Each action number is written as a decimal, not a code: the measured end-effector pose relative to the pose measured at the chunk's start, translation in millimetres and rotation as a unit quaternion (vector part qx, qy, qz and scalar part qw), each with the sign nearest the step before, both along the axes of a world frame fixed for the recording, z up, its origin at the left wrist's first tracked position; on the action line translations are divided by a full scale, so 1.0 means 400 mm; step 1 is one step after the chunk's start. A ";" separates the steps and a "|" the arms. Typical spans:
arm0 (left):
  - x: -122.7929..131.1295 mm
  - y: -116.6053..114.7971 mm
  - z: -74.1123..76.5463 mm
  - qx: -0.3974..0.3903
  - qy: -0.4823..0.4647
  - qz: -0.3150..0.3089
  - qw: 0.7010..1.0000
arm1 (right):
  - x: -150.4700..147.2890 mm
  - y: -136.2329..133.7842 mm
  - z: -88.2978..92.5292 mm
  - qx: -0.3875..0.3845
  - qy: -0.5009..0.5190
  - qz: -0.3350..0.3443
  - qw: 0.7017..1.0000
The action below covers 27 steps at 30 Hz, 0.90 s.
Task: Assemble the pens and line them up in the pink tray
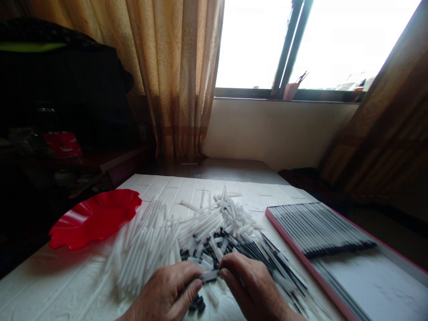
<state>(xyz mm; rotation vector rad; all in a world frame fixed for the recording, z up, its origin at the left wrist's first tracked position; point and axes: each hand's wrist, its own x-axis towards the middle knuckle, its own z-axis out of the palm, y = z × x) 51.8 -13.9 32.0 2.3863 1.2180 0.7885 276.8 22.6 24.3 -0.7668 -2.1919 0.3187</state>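
Between my two hands, low in the middle of the head view, is a short translucent plastic tube (210, 276) with a dark part at its end. My left hand (174, 287) pinches its left end between thumb and fingers. At the other end, the fingertips of my right hand (252, 283) are closed on it. Just beyond lies a pile of short clear pieces and small black plugs (200, 247). A few more black plugs (197, 304) sit below the held tube. Long translucent tubes (147, 245) are heaped left of my hands, and thin black rods (267, 254) lie to the right.
A red scalloped plate (96, 218) stands at the table's left. More short white pieces (236, 214) are piled farther back. On the right, a pink-edged box (307, 263) holds a row of grey sticks (334, 227) with black ends. White brick-patterned sheeting (50, 285) covers the table.
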 end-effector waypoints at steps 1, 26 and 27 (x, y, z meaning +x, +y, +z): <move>0.000 0.000 -0.001 0.001 0.001 -0.001 1.000 | 0.000 0.000 -0.002 0.004 -0.007 -0.008 1.000; -0.001 0.005 0.012 0.013 -0.006 0.001 1.000 | 0.005 -0.005 0.003 -0.036 -0.017 0.011 0.999; -0.001 0.005 0.011 0.014 -0.005 -0.001 1.000 | 0.005 -0.005 0.004 -0.037 -0.023 0.008 0.999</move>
